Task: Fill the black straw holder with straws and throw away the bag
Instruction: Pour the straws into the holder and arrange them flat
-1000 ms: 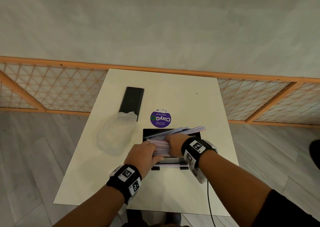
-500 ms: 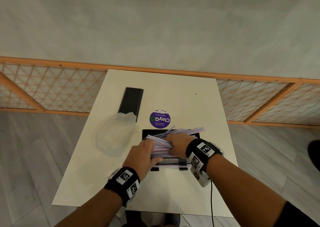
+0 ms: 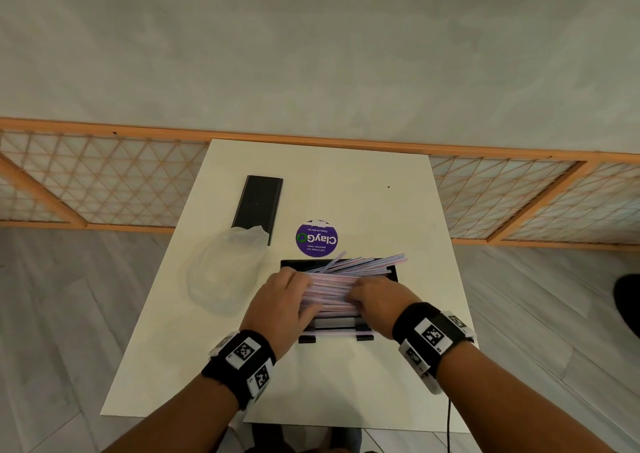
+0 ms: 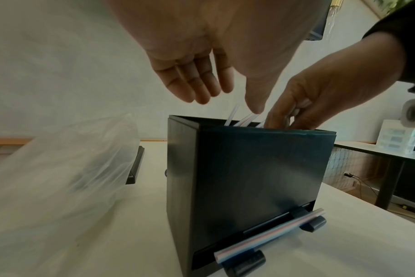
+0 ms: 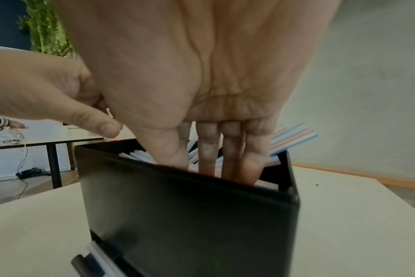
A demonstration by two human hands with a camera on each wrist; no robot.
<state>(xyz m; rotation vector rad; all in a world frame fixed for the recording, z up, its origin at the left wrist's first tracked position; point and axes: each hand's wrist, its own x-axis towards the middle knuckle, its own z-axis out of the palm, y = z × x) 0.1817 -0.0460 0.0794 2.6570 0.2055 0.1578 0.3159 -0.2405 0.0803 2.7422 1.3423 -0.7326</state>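
The black straw holder [image 3: 293, 264] stands open-topped at the table's near middle, with a bundle of pink and blue striped straws [image 3: 332, 288] lying across its top; some ends stick out over the right rim. My left hand [image 3: 304, 293] rests on the bundle's left end with relaxed fingers. In the left wrist view my left hand [image 4: 225, 103] hovers open just above the holder [image 4: 249, 178]. My right hand [image 5: 213, 168] presses straight fingers down onto the straws [image 5: 294, 138] inside the holder [image 5: 190, 215]. One straw [image 4: 270, 234] lies in the front dispensing slot. The clear plastic bag [image 3: 225, 272] lies crumpled to the left.
A black lid [image 3: 258, 205] lies flat behind the bag, its near end under it. A round purple sticker [image 3: 317, 238] sits behind the holder on the white table [image 3: 363, 383]. A wooden lattice rail [image 3: 104, 189] runs along the wall behind.
My hands have moved apart along the bundle, left to its left end and right toward the right. The straws lie lower and flatter in the holder.
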